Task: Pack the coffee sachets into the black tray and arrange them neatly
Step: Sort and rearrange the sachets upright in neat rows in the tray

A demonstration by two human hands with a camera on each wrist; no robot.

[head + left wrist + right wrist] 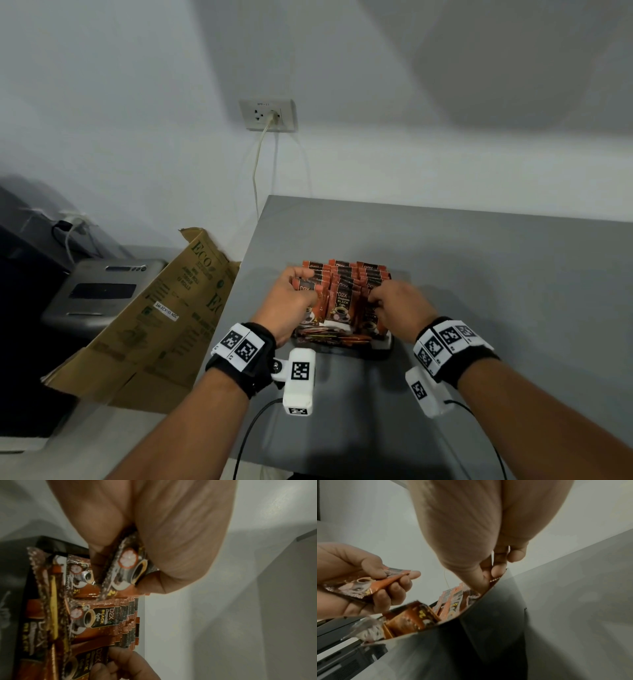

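Pinching one sachet point(361, 585) in left grip point(291, 301) over tray point(385, 347), right grip point(397, 301) pinching another

1. This looks like an office back room or pantry corner, plainly fitted rather than homely.
2. A bare grey surface point(479, 260) stands against a plain white wall point(137, 102), beyond the fingers point(301, 274).
3. Above and beyond the fingers, a wall socket point(268, 115) holds one plug, its pale cord point(256, 171) hanging down behind the surface.
4. Left of the fingers, lower down, sits a grey office machine point(102, 291), seemingly a printer, though it is too blurred to be sure.
5. Between that machine and the surface leans a flattened brown carton point(154, 325) printed "ECO", with a white stock label.
6. Identical "D2X Black Coffee" sachets point(342, 294) stand in rows at the fingers, suggesting bulk refreshment supplies.
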